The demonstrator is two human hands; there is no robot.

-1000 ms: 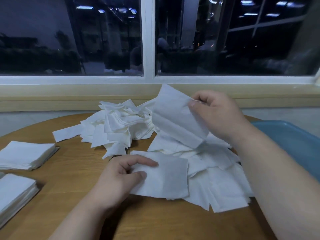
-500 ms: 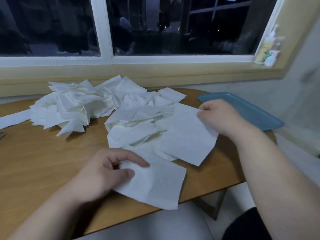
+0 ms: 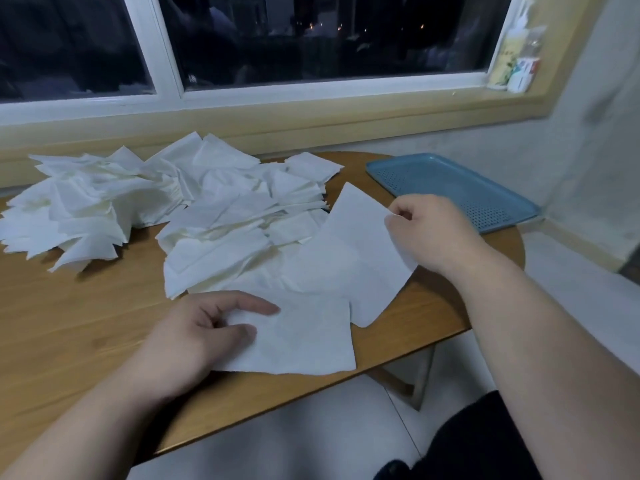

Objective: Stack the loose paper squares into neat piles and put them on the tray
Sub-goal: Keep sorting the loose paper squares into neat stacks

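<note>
A big heap of loose white paper squares (image 3: 221, 209) covers the middle and left of the round wooden table (image 3: 69, 327). My left hand (image 3: 197, 337) pinches the left edge of one flat paper square (image 3: 304, 337) near the table's front edge. My right hand (image 3: 429, 230) pinches the right corner of another paper square (image 3: 353, 251), which lies tilted just right of the heap. The blue perforated tray (image 3: 457, 188) sits at the table's far right with nothing on it, just behind my right hand.
A window with a white frame and a yellow sill (image 3: 311, 123) runs behind the table. Bottles (image 3: 519, 53) stand at the sill's right end. The table's curved edge drops off at the front right, with pale floor and a table leg (image 3: 415, 382) below.
My right hand has brought its paper square down from above the heap to the table's right side. The view has swung right, so the neat stacks at the left are out of frame.
</note>
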